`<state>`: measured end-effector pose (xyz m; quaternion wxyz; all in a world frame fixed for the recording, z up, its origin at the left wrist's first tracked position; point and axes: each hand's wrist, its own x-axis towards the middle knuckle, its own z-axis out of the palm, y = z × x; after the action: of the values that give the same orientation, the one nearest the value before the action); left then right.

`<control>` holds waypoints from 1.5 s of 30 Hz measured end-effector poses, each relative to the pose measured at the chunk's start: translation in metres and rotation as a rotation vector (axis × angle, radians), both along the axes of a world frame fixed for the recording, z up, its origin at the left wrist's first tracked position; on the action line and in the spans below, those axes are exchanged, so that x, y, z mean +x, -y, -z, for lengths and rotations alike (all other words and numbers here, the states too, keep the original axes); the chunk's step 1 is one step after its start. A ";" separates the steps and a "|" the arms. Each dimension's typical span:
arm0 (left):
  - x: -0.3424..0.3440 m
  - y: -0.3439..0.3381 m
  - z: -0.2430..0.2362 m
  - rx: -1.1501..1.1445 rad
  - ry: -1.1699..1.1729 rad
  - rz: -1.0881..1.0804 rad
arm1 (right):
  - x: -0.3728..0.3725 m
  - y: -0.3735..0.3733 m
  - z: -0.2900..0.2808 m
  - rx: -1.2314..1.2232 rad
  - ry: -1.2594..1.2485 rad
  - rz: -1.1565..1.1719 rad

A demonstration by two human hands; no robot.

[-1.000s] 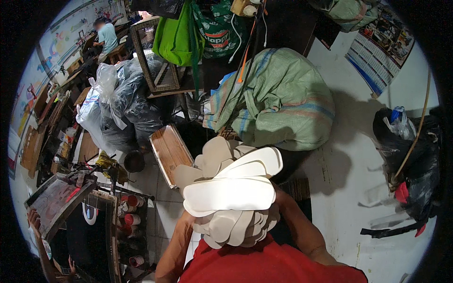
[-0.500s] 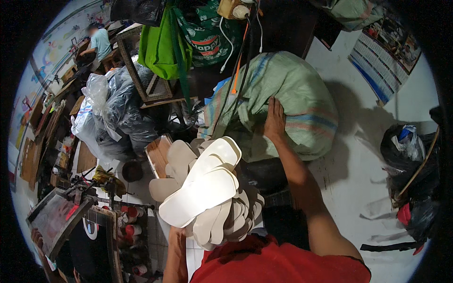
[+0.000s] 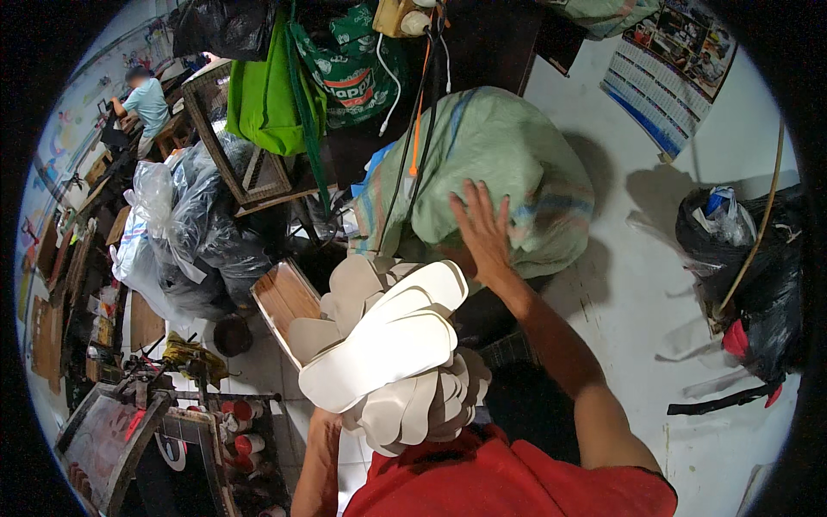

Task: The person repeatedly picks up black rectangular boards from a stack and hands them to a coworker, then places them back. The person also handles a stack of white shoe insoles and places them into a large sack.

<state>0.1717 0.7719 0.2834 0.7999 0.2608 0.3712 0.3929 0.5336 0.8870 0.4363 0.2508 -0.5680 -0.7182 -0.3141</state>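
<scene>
A big loose stack of flat slipper soles, white on top and beige below, sits against my red shirt. My left hand goes under its near left side and bears it; the fingers are hidden beneath the soles. Beyond the stack stands a bulging pale green woven sack with blue and orange stripes. My right hand lies against the sack's near face, fingers spread, holding nothing.
A wooden box is left of the soles. Clear and dark plastic bags are piled further left. Cables hang before the sack. Screen frames stand lower left, near another person's hand. A person sits far left.
My right hand has slid slightly left and down on the sack, its fingers spreading apart. The stack has shifted a little right, while the surroundings have moved left in view.
</scene>
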 end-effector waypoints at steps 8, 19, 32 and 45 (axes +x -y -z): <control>-0.013 0.011 0.008 0.010 0.006 -0.020 | 0.071 -0.051 -0.011 0.011 -0.038 0.293; 0.066 -0.054 -0.015 0.394 0.026 0.120 | 0.097 0.020 -0.110 0.224 -1.297 -0.185; 0.169 -0.120 -0.060 0.583 -0.087 0.288 | 0.105 0.046 -0.160 -0.297 -1.081 0.017; 0.249 -0.211 -0.125 0.090 0.192 0.118 | 0.183 0.041 -0.138 0.121 -0.270 0.381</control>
<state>0.4209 0.9826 0.4082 0.8409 0.2793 0.2589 0.3845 0.7168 0.8456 0.5745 0.3143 -0.7140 -0.5378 -0.3197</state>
